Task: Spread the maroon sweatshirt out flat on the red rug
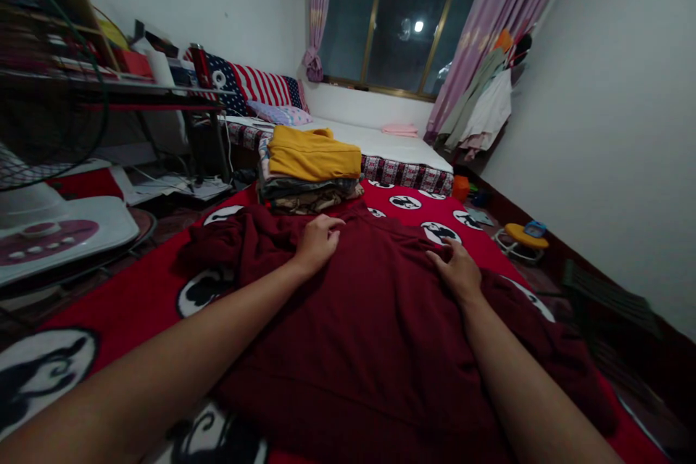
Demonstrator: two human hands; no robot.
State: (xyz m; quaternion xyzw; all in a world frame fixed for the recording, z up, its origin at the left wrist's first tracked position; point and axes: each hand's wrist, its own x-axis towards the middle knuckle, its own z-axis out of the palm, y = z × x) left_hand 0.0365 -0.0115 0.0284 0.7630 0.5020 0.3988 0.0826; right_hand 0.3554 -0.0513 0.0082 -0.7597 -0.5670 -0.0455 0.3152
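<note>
A maroon sweatshirt lies spread on a red patterned blanket, its neckline away from me and its hem close to me. Its left sleeve is bunched up; the other stretches toward the lower right. My left hand rests on the cloth by the left shoulder, fingers loosely bent and thumb apart. Near the right shoulder, my right hand touches the fabric, with a gap between thumb and fingers. Just beyond the neckline stands a stack of folded clothes, topped by a mustard-yellow garment.
The red blanket bears white circles with dark figures. A white fan base and a cluttered desk stand at left. Behind is a bed under a window. A yellow stool and hanging clothes are at right.
</note>
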